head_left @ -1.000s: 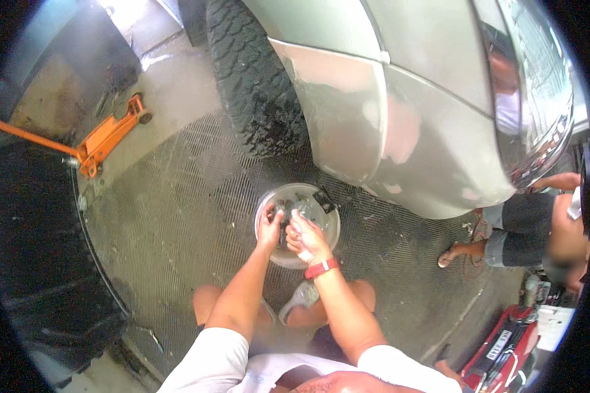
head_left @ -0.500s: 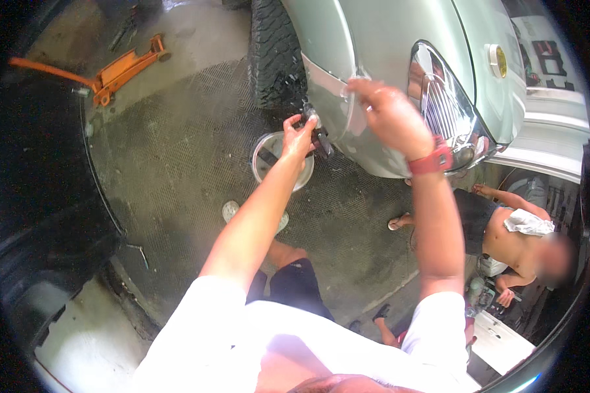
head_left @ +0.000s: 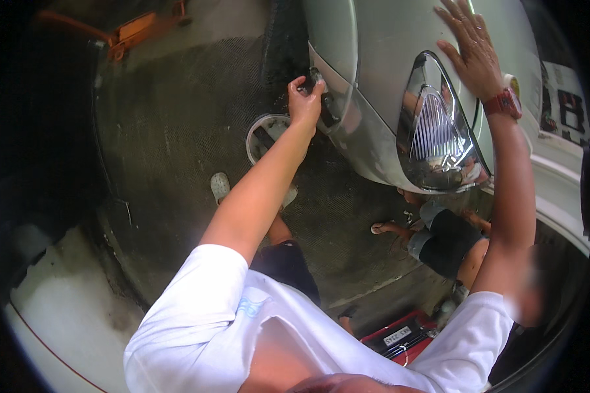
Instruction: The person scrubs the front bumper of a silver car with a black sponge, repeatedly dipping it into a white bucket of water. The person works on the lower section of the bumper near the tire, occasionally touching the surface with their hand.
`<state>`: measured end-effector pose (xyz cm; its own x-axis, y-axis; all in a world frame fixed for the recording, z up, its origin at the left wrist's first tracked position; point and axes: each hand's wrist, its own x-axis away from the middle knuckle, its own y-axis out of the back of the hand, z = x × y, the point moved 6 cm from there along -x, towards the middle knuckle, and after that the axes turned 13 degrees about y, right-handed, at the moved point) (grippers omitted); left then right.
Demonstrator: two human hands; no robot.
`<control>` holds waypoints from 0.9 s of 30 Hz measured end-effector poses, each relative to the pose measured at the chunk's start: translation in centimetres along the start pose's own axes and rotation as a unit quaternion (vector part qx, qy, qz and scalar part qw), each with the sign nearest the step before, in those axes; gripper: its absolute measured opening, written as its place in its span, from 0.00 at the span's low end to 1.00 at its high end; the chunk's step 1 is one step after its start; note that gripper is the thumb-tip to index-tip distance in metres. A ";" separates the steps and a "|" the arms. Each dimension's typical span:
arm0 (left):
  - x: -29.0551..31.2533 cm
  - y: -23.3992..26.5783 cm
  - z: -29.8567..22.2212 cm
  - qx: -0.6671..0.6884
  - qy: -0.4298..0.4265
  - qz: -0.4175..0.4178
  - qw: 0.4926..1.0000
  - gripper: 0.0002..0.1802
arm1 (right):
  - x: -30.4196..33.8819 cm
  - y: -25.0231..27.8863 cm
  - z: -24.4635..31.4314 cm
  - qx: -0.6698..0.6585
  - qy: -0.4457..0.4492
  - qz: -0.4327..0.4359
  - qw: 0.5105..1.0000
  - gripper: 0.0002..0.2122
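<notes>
My left hand is closed round a small dark object with a wet shine; its exact kind cannot be made out. It is beside the lower edge of a pale green car fender, close to the dark tyre. Fingers spread, my right hand lies flat on the car's hood, above the headlight. A red watch is on that wrist. Below my left hand, a round white bucket stands on the floor, partly hidden by my forearm.
An orange floor jack lies at the far left. Another person crouches beyond the headlight, partly behind my right arm. Near the bottom right is a red tray with a white plate and dark items. A dark panel borders the left.
My right hand has gone from near the fender seam to the right and farther up, onto the hood. The left hand keeps its grip by the fender. The whole view has shifted and darkened.
</notes>
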<state>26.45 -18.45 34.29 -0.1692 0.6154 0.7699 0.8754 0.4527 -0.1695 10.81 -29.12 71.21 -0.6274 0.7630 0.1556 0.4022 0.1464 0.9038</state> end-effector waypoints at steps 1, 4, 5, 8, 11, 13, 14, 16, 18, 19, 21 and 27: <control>0.2 0.0 -0.5 0.000 -0.017 -0.045 0.999 0.37 | -0.7 0.9 1.7 -0.022 -0.023 -0.006 0.999 0.27; -3.2 -1.3 0.2 0.069 -0.076 -0.108 0.989 0.34 | -1.3 1.3 1.7 -0.026 -0.018 -0.039 0.999 0.25; -3.3 -1.9 0.1 0.103 -0.083 -0.110 0.985 0.33 | -1.2 1.1 1.2 -0.024 -0.009 -0.052 0.998 0.25; -2.7 -2.5 -0.6 0.036 -0.145 -0.208 0.967 0.30 | -1.2 0.0 -0.1 -0.015 0.037 -0.112 0.993 0.25; -2.1 -3.4 -0.4 0.013 -0.169 -0.211 0.963 0.29 | -0.8 -4.4 -5.2 0.056 0.156 -0.255 0.953 0.22; -1.2 -4.2 1.9 0.002 -0.167 -0.210 0.963 0.30 | -1.3 -5.2 -6.0 0.028 0.153 -0.234 0.960 0.24; 1.2 -5.5 3.7 -0.015 -0.169 -0.213 0.962 0.30 | -1.2 -5.1 -5.7 0.044 0.155 -0.237 0.958 0.24; 2.5 -6.4 4.9 -0.025 -0.192 -0.242 0.951 0.30 | -0.9 -4.9 -5.5 0.045 0.155 -0.238 0.958 0.24; 0.1 -6.0 4.6 -0.008 -0.234 -0.299 0.925 0.29 | -1.2 -5.2 -5.6 0.016 0.158 -0.229 0.960 0.26; -2.4 -5.3 3.2 0.012 -0.173 -0.283 0.943 0.29 | -1.1 -5.3 -5.7 0.023 0.159 -0.226 0.961 0.26; -6.6 -2.5 -0.8 0.053 -0.053 -0.252 0.965 0.28 | -1.2 -5.0 -5.5 0.033 0.164 -0.225 0.960 0.26; 1.1 -7.8 4.1 0.026 -0.155 -0.314 0.936 0.26 | -0.7 -5.1 -5.7 0.026 0.154 -0.210 0.965 0.26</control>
<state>17.56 -18.65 33.89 -0.7740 0.3712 0.5129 0.5368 0.8143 0.2207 5.36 -34.02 68.77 -0.9076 0.4072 -0.1025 0.0963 0.4396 0.8930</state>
